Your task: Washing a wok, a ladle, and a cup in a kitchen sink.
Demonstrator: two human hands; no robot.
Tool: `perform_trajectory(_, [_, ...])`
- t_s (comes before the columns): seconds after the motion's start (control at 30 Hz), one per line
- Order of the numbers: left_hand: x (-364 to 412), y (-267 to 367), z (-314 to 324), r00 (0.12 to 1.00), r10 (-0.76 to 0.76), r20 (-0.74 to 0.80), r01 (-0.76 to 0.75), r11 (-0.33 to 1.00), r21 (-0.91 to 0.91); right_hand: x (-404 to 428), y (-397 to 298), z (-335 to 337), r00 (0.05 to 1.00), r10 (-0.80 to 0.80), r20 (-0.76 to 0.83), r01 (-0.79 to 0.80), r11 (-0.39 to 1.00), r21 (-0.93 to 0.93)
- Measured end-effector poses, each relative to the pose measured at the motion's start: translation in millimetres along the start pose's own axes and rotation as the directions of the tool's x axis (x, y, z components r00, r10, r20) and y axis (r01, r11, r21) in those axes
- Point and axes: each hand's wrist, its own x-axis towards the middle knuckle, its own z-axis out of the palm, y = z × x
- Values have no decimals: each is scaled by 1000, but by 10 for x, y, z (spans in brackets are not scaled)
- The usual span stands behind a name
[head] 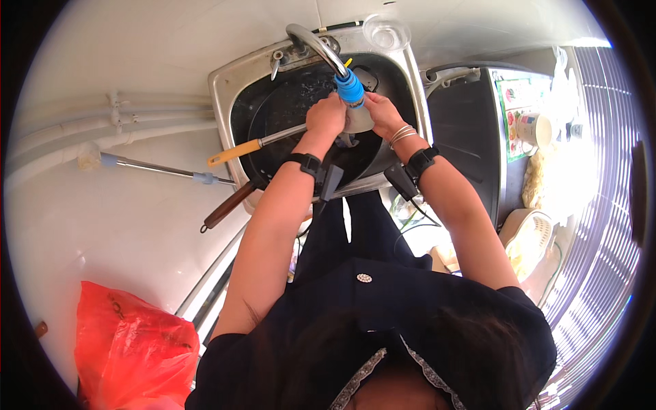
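Note:
My left hand point(326, 117) is closed around the metal shaft of a cooking utensil point(233, 152) with a yellow handle, which points out to the left. Between the hands shows the utensil's pale, broad head point(362, 121); its exact shape is partly hidden. The fingers of my right hand point(382, 114) grip the head's right side. Directly above is the blue nozzle point(350, 88) of a curved chrome faucet point(319, 45). Below both hands, a large dark frying pan point(277, 115) lies in the sink point(221, 100), its brown handle point(229, 206) sticking out over the front left rim.
A clear bowl point(387, 34) sits on the sink's back right corner. To the right are a dark counter point(456, 138), a paper cup point(534, 129) and a cream plastic basket point(528, 225). Left, a metal pole point(159, 169) reaches toward the sink; a red plastic bag point(136, 348) lies lower left.

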Motion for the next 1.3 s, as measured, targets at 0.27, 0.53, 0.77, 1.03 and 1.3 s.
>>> perform_trajectory(0.27, [-98, 182, 132, 940, 191, -281, -213, 976, -49, -171, -210, 72, 988, -93, -126, 92, 996, -6])
perform_trajectory(0.53, [-112, -198, -121, 985, 171, -39, -159, 963, 217, -153, -287, -269, 943, -243, -227, 208, 964, -167])
perform_trajectory(0.77, [-72, -3, 11, 983, 109, -144, -83, 981, 176, -197, -238, -192, 898, -302, -321, 240, 946, -218])
perform_trajectory(1.03, [-136, -22, 123, 867, 472, -161, -460, 881, 108, -396, -358, -195, 884, -323, -339, 260, 941, -217])
perform_trajectory(1.3, [-124, -476, -51, 709, 656, -258, -540, 741, 400, -412, -537, -530, 844, -340, -416, 283, 939, -194])
